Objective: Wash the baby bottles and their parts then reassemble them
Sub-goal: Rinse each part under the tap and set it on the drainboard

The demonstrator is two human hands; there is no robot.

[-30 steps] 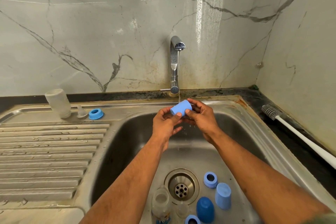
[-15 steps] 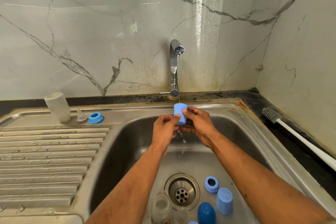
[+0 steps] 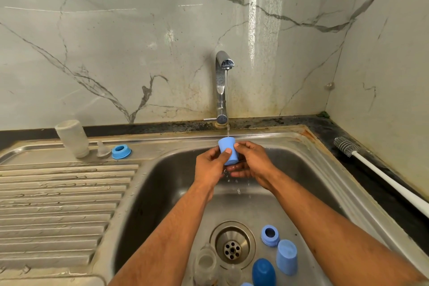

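Item 1: light blue cap (image 3: 228, 150), centre of the frame, closed end up, held directly under the thin stream of water from the tap (image 3: 221, 86). Water drips from beneath it into the sink (image 3: 308, 169)

Item 2: left hand (image 3: 212, 166), centre, fingers curled round the cap's left side, thumb tip pressed on its front

Item 3: right hand (image 3: 251, 162), centre, just right of the cap, fingers curled round its right side and cupped under it

Item 4: bottle (image 3: 72, 138), cloudy white, upside down on the sink ledge, left of frame

Item 5: clear teat (image 3: 102, 149), just right of that bottle, upright

Item 6: blue ring (image 3: 120, 151), just right of the teat, on the same ledge

Item 7: second blue ring (image 3: 270, 235), basin floor, lower right, beside the drain (image 3: 232, 246)

Item 8: second light blue cap (image 3: 286, 256), closed end up, just below that ring

Item 9: dark blue cap (image 3: 263, 271), bottom edge, left of the light blue one

Item 10: clear bottle (image 3: 205, 264), bottom edge, left of the drain, partly hidden by the left forearm

Item 11: bottle brush (image 3: 380, 174), white handle, lying on the dark counter at right edge
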